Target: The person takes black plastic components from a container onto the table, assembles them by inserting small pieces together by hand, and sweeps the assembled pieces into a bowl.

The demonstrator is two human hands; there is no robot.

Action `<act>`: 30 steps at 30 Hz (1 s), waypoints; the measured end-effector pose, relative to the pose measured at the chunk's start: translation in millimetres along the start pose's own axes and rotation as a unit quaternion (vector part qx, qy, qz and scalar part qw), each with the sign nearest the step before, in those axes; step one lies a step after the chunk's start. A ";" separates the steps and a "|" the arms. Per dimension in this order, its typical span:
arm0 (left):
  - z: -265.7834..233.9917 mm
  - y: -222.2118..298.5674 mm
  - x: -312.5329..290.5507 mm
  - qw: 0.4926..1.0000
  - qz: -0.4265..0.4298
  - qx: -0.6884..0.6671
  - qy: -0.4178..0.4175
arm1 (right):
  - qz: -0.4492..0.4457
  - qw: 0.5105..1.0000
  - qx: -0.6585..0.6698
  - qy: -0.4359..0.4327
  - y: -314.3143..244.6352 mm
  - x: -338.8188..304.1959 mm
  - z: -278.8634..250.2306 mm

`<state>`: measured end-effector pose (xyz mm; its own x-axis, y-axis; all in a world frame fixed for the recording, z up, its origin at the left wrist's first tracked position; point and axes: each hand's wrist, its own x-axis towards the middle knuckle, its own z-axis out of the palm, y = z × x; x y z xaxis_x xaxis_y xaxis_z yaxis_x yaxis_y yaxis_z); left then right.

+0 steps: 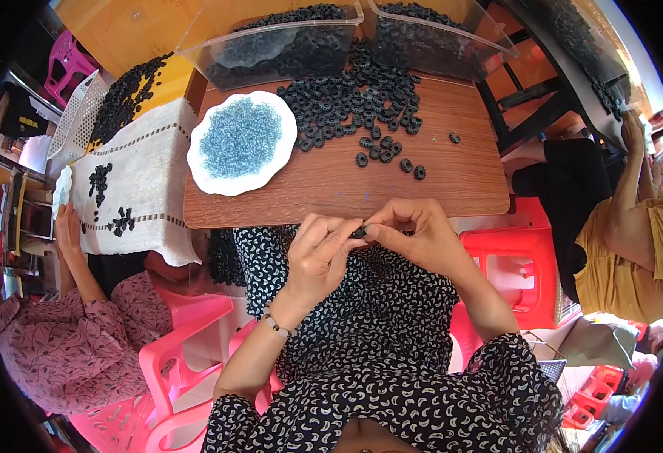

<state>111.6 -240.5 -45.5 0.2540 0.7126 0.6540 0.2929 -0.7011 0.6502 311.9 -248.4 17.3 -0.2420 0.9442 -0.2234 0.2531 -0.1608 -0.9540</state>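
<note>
My left hand (318, 251) and my right hand (420, 240) meet at the near edge of the brown table (324, 198). Between their fingertips is a small black part (359, 232), pinched from both sides and mostly covered by the fingers. Farther up the table lies a loose pile of black ring-like parts (346, 106), with several strays nearer me. To its left a white scalloped plate (229, 186) bears a heap of tiny bluish, see-through pieces (241, 137). Whether one of those pieces is in my fingers is too small to tell.
Two clear bins (275, 64) of black parts stand at the table's far edge. At left, a person (90, 332) sits by a cloth-covered table (139, 181) with more parts. Another person (622, 234) works at right. A red stool (516, 268) stands beside my table.
</note>
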 end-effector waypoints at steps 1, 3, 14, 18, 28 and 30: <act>0.3 0.4 -0.1 1.000 -0.001 -0.001 -0.001 | -0.017 1.000 -0.024 0.005 -1.8 -0.6 0.1; 0.8 1.6 0.2 1.000 -0.005 -0.001 -0.005 | -0.034 0.998 -0.049 0.012 -2.3 -0.9 1.6; 0.8 -0.5 -3.8 0.999 0.016 0.040 -0.016 | -0.075 0.988 -0.132 0.022 -5.2 -1.2 12.7; 3.5 -1.4 -4.8 0.998 0.015 0.043 -0.032 | -0.105 0.984 -0.140 0.034 2.4 0.9 13.0; -3.0 5.3 3.2 0.999 -0.025 -0.005 -0.027 | 0.018 0.982 0.131 -0.133 20.2 16.9 -19.5; -4.8 7.1 4.9 0.999 -0.020 -0.016 -0.021 | 0.027 0.968 0.197 -0.153 28.0 19.2 -21.0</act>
<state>110.5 -242.1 -35.8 0.2814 0.7398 0.6111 0.2747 -0.6723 0.6874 334.0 -228.7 -9.5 -0.5195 0.8119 -0.2664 -0.0895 -0.3617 -0.9280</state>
